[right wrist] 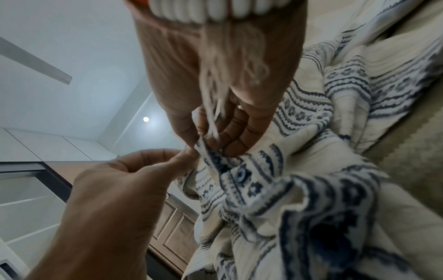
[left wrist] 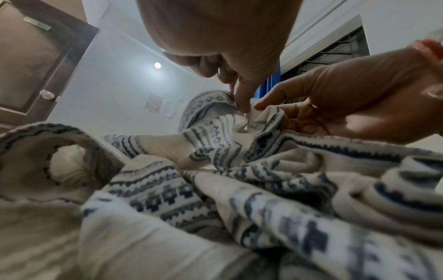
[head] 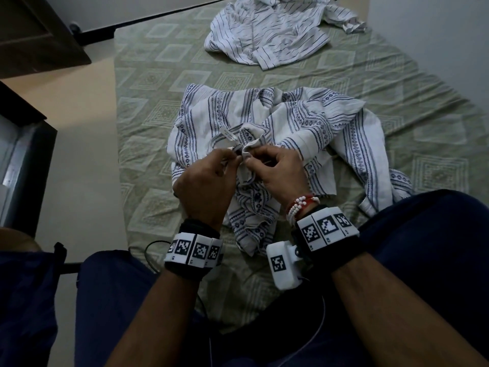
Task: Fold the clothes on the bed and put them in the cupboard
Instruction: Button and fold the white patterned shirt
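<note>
Pinching the front edges of the patterned shirt (head: 277, 133), you had both hands meeting right at its middle, the garment lying crumpled on the bed (head: 148, 83) just ahead of your knees. Your left hand (head: 209, 181) held one edge between thumb and forefinger; your right hand (head: 277, 170) nipped the facing edge, fingers curled tight round the cloth. That looked like buttoning, or at least lining up the placket, so you were at the very start of the job: straightening, not yet folding.

Next, I'd say, you needed to finish that fastening, then spread the shirt flat, because the sleeves lay twisted out to the right and the hem bunched toward you. A clean fold would have called for smoothing all that first.

From your head you could see what the wrists missed: a second, striped shirt (head: 267, 30) lay unfolded farther up the bed, well apart from this one, waiting its turn.

The right wrist view gave the close detail instead: a dark button (right wrist: 240, 174) on the placket just below your fingertips (right wrist: 230, 149), which the head view was too far off to show. The left wrist view showed the two grips almost touching over a raised ridge of cloth, plus a door (left wrist: 31, 62) off to the side. Whether a cupboard was in sight, I couldn't tell.
</note>
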